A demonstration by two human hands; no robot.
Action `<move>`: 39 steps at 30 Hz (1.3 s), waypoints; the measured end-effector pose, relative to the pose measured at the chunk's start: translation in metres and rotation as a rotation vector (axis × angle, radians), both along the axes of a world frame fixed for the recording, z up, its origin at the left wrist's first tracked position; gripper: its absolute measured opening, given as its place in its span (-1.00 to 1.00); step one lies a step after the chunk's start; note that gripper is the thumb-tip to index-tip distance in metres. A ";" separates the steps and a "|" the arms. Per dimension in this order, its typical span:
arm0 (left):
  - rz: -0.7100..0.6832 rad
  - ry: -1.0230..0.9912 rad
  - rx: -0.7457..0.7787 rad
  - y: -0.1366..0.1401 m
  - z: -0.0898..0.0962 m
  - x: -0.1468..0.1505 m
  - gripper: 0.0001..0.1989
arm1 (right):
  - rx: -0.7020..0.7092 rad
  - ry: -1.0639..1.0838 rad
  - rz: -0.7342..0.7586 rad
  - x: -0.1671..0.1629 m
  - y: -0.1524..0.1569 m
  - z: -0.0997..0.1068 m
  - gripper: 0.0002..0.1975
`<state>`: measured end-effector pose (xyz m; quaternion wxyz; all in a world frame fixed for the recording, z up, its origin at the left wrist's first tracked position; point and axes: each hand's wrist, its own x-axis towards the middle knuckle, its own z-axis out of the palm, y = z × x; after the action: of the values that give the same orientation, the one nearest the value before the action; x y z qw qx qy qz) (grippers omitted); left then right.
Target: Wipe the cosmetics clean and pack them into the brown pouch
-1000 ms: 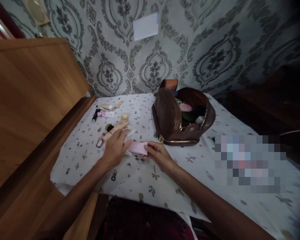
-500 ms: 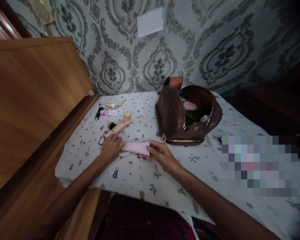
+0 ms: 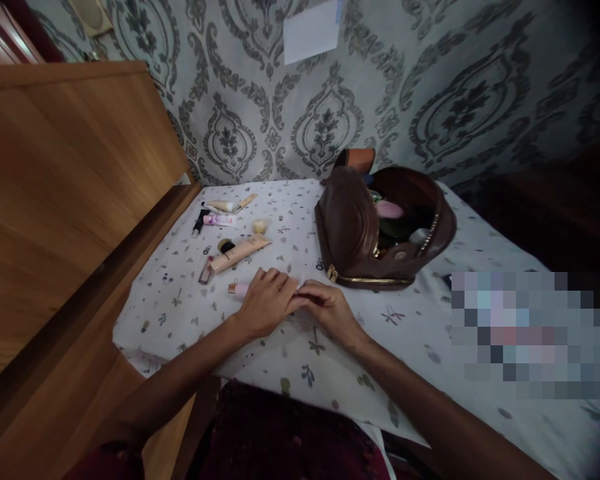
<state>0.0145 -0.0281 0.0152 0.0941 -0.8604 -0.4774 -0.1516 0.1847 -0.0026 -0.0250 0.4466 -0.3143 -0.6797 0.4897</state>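
Note:
A pale pink squeeze tube (image 3: 241,289) lies crosswise low over the table, its gold-toned cap end showing on the left. My left hand (image 3: 267,303) is closed over the tube's body and hides most of it. At the tube's other end, my right hand (image 3: 330,310) pinches with thumb and fingers, the fingertips touching those of my left hand. Just beyond is a beige squeeze tube (image 3: 243,253), with a small lip gloss tube (image 3: 205,271) at its left end and a round dark compact (image 3: 225,246) behind it.
An unzipped brown leather bag (image 3: 350,227) stands at the right with items inside. Farther back lie a purple-and-white tube (image 3: 220,220), a black tube (image 3: 200,223), a cream tube (image 3: 223,206) and a small round jar (image 3: 260,227). A wooden panel (image 3: 80,167) borders the left; patterned wallpaper is behind.
My left hand has slid right along the pink tube, uncovering its cap end and covering its body. My right hand stays at the flat end. The view has shifted slightly.

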 end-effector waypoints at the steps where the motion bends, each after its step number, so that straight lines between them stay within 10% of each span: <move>1: 0.002 0.053 -0.004 -0.001 -0.005 -0.004 -0.65 | 0.000 0.007 0.007 0.000 0.001 -0.003 -0.79; 9: 0.161 0.098 -0.105 -0.013 -0.023 -0.098 -0.59 | -0.168 0.065 0.018 0.000 0.005 -0.007 -0.79; 19: 0.079 0.070 -0.190 -0.047 -0.020 -0.115 -0.25 | -0.535 0.100 0.024 -0.005 0.001 -0.004 -0.63; 24: 0.163 0.145 -0.243 -0.061 -0.002 -0.129 -0.49 | -0.525 0.107 0.034 -0.006 0.000 -0.004 -0.58; 31: 0.141 0.036 -0.064 -0.042 0.027 -0.067 -0.52 | -0.338 0.099 0.050 -0.007 -0.001 -0.006 -0.36; 35: 0.088 0.127 -0.205 -0.026 0.020 -0.015 -0.59 | -0.129 -0.077 -0.039 -0.005 -0.006 -0.002 -0.40; 39: 0.100 0.146 -0.277 -0.028 0.005 -0.023 -0.63 | -0.072 -0.142 -0.023 -0.005 -0.009 -0.002 -0.44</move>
<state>-0.0088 -0.0558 0.0198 0.0164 -0.8489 -0.5280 -0.0166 0.1800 -0.0115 -0.0273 0.3913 -0.3721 -0.6878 0.4851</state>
